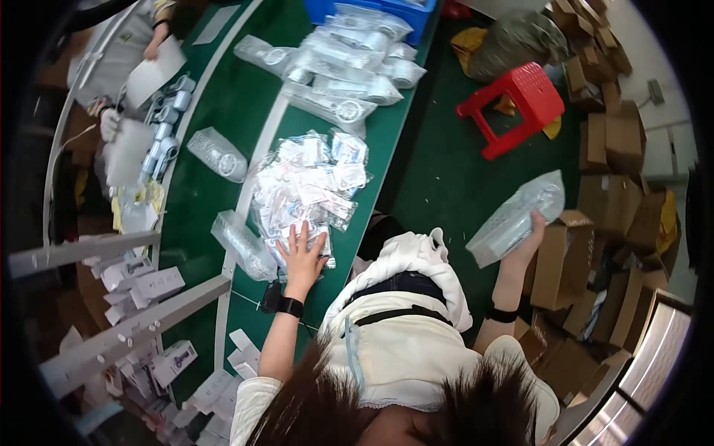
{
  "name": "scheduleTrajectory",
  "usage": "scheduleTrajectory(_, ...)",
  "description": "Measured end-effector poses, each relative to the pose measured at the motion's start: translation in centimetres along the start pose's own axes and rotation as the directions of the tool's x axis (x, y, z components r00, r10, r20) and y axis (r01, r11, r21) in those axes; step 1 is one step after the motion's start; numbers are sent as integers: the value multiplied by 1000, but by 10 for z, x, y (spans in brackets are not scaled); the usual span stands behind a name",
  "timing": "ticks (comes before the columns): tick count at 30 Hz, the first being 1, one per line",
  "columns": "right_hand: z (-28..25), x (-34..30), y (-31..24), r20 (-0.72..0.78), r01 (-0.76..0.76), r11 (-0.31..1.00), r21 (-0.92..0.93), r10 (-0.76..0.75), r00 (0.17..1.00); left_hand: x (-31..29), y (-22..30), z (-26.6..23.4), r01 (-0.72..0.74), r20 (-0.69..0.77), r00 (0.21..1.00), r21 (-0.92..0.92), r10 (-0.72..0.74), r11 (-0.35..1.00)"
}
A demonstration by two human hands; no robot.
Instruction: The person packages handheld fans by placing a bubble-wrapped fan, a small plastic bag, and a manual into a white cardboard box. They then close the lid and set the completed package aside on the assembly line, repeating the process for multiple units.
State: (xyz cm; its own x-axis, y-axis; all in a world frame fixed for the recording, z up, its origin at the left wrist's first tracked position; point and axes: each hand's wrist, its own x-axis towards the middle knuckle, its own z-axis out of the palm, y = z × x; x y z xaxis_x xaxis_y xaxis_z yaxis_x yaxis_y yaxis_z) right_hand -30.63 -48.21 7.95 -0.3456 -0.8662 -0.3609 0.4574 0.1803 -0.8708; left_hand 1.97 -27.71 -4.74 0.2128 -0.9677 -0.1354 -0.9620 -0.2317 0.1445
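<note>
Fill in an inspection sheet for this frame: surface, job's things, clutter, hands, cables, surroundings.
Surface: green table with white strips.
Job's things: pile of small clear packets; clear bag with a pale item inside.
Clutter: more bagged items at the far end, white boxes at left.
Hands: left hand flat on the pile; right hand holds the bag off the table.
Cables: nothing seen.
Surroundings: red stool, cardboard boxes, another person's hand holding a white sheet.
</note>
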Motion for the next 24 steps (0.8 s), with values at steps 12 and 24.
scheduleTrajectory(12,273,-18,219,883,942,172,-287,430,190,-62,17,4,592,-431,186,-668,-883,451)
scheduleTrajectory(24,436,-60,259,911,982,-44,185,382,-154,-91,-6,20,509,-199,2,-843,-980,172)
